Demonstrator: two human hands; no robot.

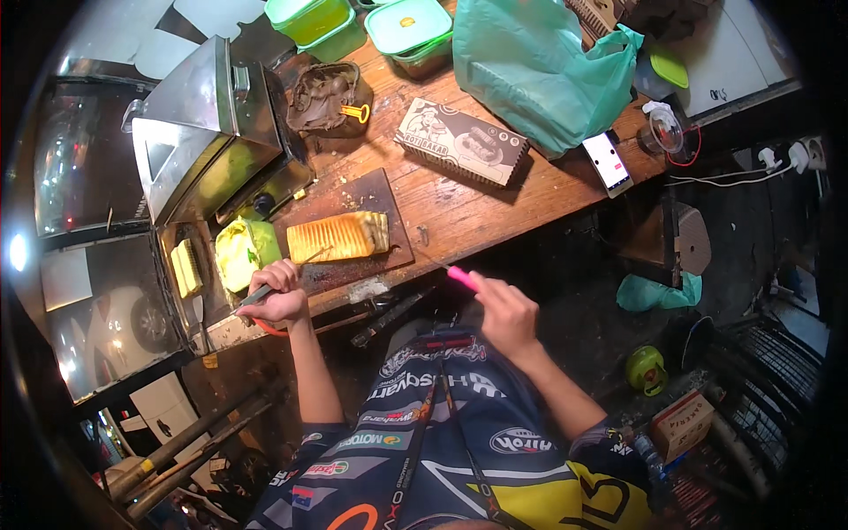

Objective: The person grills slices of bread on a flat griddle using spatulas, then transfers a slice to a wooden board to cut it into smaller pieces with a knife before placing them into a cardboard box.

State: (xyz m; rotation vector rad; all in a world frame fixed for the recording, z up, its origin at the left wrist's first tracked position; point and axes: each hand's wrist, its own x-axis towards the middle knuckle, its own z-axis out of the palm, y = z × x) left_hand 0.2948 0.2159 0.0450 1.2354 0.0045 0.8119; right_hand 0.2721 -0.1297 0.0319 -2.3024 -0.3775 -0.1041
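A grilled, ridged loaf of toasted bread (338,236) lies on a dark wooden cutting board (380,190). My left hand (276,293) rests at the board's near left corner, closed around the dark handle of a metal utensil (256,298) whose blade I cannot make out. My right hand (505,311) hovers off the table's near edge, gripping a thin tool with a pink handle (461,278) that points toward the board. A green tub of yellow spread (240,253) sits just left of the bread.
A metal grill box (205,124) stands at the left, with butter sticks (185,268) below it. Farther back are a tub of chocolate spread (325,99), a printed cardboard box (461,141), green containers (408,31), a green plastic bag (534,71) and a phone (608,162).
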